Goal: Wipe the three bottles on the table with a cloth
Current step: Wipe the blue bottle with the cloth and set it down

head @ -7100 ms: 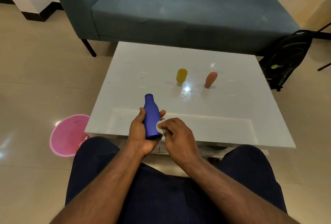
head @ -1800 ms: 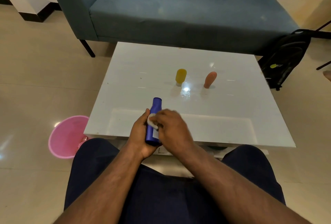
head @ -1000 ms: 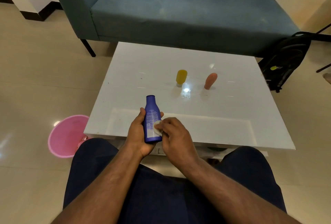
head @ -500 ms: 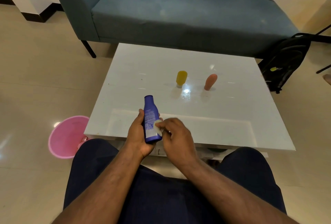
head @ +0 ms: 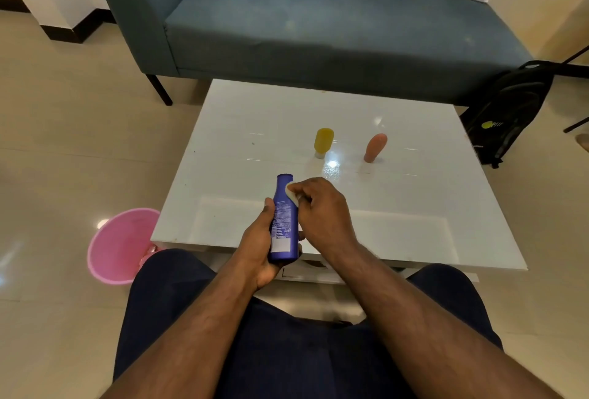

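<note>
My left hand [head: 258, 248] grips the lower half of a blue bottle [head: 283, 223], held upright over the near edge of the white table [head: 398, 207], its printed label facing me. My right hand [head: 322, 213] pinches a small white cloth [head: 292, 196] and presses it against the bottle's upper right side, near the neck. A yellow bottle [head: 323, 143] stands cap-down near the table's middle. An orange bottle [head: 375, 147] stands to its right, leaning slightly.
A blue sofa [head: 318, 22] runs along the far side of the table. A pink bucket [head: 119, 244] sits on the floor at the table's near left corner. A black backpack [head: 506, 111] leans by the right far corner. My knees are under the near edge.
My right hand has slid the cloth up the blue bottle, from its middle to near the neck. My left hand keeps the same grip.
</note>
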Motion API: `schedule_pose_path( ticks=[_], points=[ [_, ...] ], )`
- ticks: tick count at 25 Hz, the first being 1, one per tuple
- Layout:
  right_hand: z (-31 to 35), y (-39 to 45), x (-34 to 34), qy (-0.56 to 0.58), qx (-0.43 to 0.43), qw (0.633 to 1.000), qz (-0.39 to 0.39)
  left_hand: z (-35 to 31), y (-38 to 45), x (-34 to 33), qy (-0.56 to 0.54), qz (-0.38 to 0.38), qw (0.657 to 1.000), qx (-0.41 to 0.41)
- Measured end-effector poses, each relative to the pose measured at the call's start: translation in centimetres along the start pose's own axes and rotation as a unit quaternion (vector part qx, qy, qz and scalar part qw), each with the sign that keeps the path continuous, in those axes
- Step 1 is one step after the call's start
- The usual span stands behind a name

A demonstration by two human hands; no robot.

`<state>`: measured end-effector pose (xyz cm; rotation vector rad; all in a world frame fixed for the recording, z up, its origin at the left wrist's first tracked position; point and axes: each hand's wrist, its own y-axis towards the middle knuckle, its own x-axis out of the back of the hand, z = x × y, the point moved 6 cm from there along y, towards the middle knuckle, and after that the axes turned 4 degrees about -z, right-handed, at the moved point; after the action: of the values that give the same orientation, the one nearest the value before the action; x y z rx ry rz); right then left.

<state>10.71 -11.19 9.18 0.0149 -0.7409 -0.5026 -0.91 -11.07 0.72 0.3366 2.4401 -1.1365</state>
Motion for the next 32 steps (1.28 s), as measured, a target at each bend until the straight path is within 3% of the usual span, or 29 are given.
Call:
schedule_pose_path(
  ticks=[5, 10, 14, 19, 22, 26, 32],
  points=[
    [0.4, -2.3, -0.7, -0.082, 0.088, 0.992, 0.039, -0.2, 0.3, -0.1, -0.003, 0.019, 1.000, -0.006],
    [0.5, 0.3, 0.5, -0.083, 0.054, 0.995, -0.019, 0.4, 0.2, -0.3, 0.074, 0.015, 0.997, -0.010],
    [1.9, -1.6, -1.3, -0.170, 0.153, 0.971, 0.069, 0.0, 0.2, -0.1, 0.062, 0.008, 0.998, -0.027],
    [0.3, 0.7, 0.0, -0.077, 0.042, 0.996, 0.023, -0.3, 0.1, -0.3, 0.121, -0.010, 0.991, -0.058],
    [1.8, -2.0, -1.2, -0.149, 0.148, 0.974, 0.080, -0.3, -0.1, -0.5, 0.147, -0.005, 0.986, -0.073],
    [0.1, 1.0, 0.0, -0.151, 0.070, 0.985, 0.050, -0.9, 0.3, -0.5, 0.221, -0.034, 0.969, -0.102],
    [0.9, -1.1, -0.7, -0.146, 0.143, 0.976, 0.080, -0.9, 0.9, -0.1, 0.297, -0.043, 0.943, -0.145]
  ],
)
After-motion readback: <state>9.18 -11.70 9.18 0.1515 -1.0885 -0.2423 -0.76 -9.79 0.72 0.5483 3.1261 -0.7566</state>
